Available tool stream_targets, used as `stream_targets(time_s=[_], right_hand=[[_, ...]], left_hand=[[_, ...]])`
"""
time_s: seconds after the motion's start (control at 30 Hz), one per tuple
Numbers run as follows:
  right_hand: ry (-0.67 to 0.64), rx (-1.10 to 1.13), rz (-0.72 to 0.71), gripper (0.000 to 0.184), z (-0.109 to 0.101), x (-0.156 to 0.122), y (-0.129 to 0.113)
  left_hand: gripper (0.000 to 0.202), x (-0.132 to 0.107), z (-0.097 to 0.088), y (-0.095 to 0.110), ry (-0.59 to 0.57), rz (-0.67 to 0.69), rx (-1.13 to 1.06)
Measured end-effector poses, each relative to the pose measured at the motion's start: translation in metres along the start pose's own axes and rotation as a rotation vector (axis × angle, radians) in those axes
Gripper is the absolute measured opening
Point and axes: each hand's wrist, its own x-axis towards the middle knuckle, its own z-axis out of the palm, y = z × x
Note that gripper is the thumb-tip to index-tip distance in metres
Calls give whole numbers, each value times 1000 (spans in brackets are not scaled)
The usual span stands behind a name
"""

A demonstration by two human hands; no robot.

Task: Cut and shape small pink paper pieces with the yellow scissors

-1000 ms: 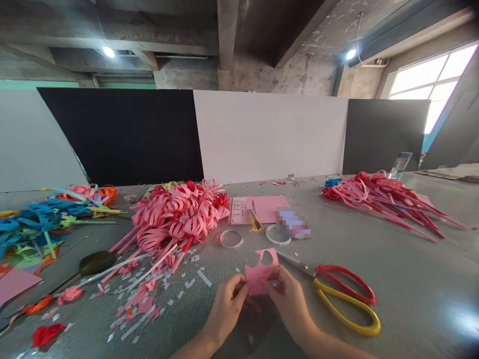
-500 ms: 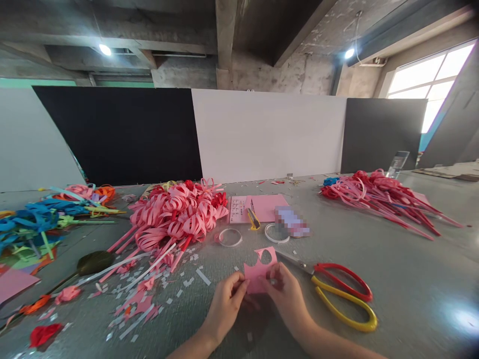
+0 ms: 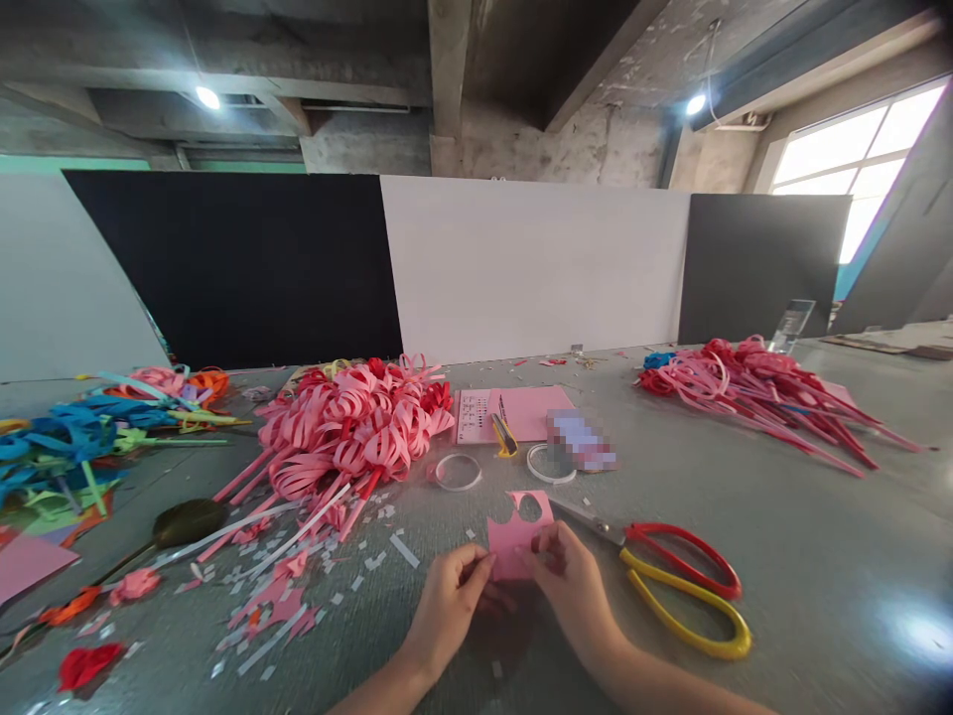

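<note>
Both my hands pinch a small pink paper piece (image 3: pixel 516 533) with round cut-outs along its top edge, held just above the grey table (image 3: pixel 781 536). My left hand (image 3: pixel 451 606) grips its lower left edge with fingers closed. My right hand (image 3: pixel 570 586) pinches its lower right side. Red-and-yellow-handled scissors (image 3: pixel 681 586) lie on the table just right of my right hand, blades pointing toward the paper.
A heap of pink and red looped paper flowers (image 3: pixel 349 427) lies left of centre, with paper scraps (image 3: pixel 298 586) below it. Two tape rings (image 3: pixel 458 472), a pink sheet (image 3: pixel 517 412) and a yellow cutter sit behind. More flower stems (image 3: pixel 751 392) lie far right; blue and orange strips (image 3: pixel 67 442) far left.
The hands and the pink paper have barely moved; the fingers shifted slightly on the paper's lower edge. The view tilted a little.
</note>
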Motion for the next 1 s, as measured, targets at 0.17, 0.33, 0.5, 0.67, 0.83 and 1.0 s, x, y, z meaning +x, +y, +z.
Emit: stream_targets(time_s=[0.17, 0.33, 0.5, 0.67, 0.83, 1.0], right_hand=[[1, 5, 2, 17, 0, 0, 1], [3, 10, 0, 18, 0, 1, 1], [15, 34, 0, 18, 0, 0, 0], [11, 30, 19, 19, 0, 1, -1], [-16, 40, -4, 23, -1, 1, -7], [-15, 58, -30, 23, 1, -4, -14]], left_hand=[[27, 0, 1, 0, -1, 4, -12], [28, 0, 1, 0, 6, 10, -13], [29, 2, 0, -2, 3, 14, -5], [30, 0, 1, -1, 3, 31, -10], [28, -5, 2, 9, -7, 40, -12], [32, -3, 3, 5, 20, 100, 70]])
